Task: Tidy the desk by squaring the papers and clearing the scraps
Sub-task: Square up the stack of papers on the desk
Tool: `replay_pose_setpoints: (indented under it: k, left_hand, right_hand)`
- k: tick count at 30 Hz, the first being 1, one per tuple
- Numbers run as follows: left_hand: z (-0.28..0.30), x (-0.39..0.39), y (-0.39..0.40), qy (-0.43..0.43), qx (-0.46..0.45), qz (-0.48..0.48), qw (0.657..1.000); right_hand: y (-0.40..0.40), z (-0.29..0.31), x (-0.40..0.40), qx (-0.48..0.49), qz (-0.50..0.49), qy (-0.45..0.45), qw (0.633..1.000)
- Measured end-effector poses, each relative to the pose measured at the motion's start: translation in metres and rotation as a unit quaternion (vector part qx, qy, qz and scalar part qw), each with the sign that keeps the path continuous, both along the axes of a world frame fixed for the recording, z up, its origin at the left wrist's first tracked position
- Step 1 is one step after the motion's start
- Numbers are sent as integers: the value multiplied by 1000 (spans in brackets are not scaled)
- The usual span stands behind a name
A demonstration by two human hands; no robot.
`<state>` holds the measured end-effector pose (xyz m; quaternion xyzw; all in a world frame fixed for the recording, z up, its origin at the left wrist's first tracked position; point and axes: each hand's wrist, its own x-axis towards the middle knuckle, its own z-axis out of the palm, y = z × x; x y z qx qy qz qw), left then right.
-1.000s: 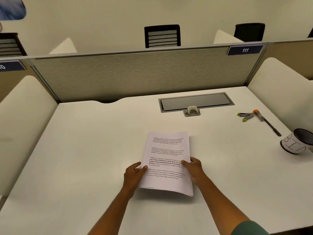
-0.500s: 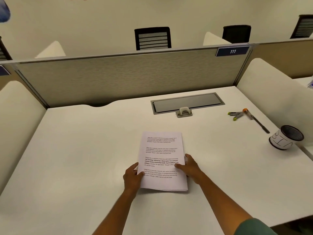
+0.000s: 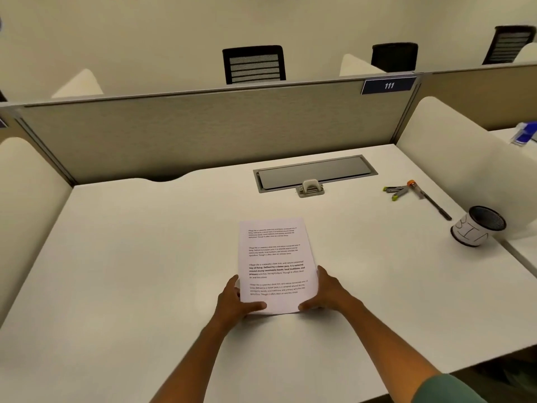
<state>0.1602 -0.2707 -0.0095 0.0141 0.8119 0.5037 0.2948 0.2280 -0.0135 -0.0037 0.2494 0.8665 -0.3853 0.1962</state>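
Head camera, 1 view: forward-down (wide-angle) over desk (image 3: pixel 122 257), seemingly close.

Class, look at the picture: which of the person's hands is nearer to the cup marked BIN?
Right. The right hand grips the near right corner of the papers, on the side facing the cup at the desk's right edge. The left hand grips the near left corner, farther away.

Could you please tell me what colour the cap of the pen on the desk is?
Orange, on the pen; head view.
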Motion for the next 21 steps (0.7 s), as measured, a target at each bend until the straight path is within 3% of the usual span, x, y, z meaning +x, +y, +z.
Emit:
replay_pose_setpoints:
  k: [4, 9, 21]
  left_hand:
    - [-1, -1, -10, -7, -15, -62, 998]
    - [3, 4, -9, 50, -37, -112, 992]
    - [-4, 15, -7, 104, -38, -55, 992]
  right_hand:
    - [-1, 4, 7, 22, 38, -13, 999]
    - [-7, 6, 11, 40, 54, -6, 998]
    - [-14, 1, 18, 57, 18, 22, 998]
